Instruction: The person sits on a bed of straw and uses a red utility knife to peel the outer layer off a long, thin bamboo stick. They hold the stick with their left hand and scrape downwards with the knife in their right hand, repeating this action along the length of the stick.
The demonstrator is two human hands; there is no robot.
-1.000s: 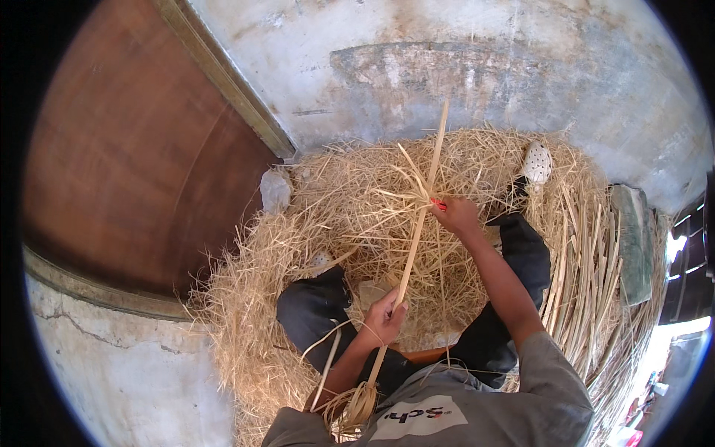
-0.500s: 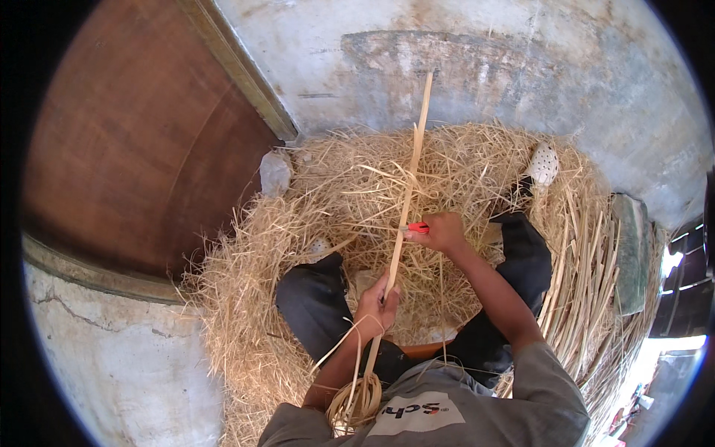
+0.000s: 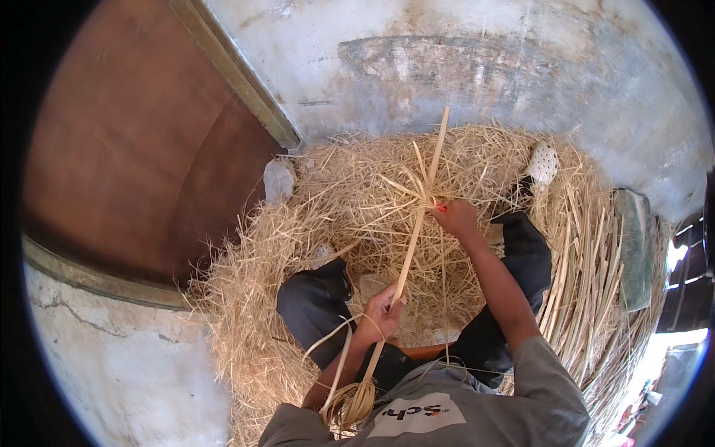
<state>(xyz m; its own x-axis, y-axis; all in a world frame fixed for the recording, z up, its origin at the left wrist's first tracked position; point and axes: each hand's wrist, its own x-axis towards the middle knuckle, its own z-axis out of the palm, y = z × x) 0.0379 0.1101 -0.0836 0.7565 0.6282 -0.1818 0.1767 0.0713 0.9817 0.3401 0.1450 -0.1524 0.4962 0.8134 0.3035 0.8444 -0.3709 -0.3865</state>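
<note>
A long pale split-bamboo strip [image 3: 412, 253] slants from my lap up toward the wall. My left hand [image 3: 381, 316] is closed around its lower part, above a looped bunch of thin strips [image 3: 351, 406] by my left side. Farther up the strip, my right hand [image 3: 456, 219] grips a small red-handled knife [image 3: 441, 208]. Its blade is hard to make out where it meets the strip. Several thin slivers [image 3: 402, 188] fan out from the strip at that spot. A loose curl of strip hangs over my left wrist.
Deep straw-like shavings [image 3: 298, 238] cover the ground around my bent legs. Long thin sticks [image 3: 585, 276] lie at the right beside a grey-green slab [image 3: 634, 253]. A pale stone [image 3: 278, 181] sits near the brown door [image 3: 141, 149]. The stained wall [image 3: 477, 67] stands ahead.
My right hand and the knife have moved farther up the strip, and slivers now spread out there. The strip's far tip has shifted right and lower. My left hand has dropped slightly.
</note>
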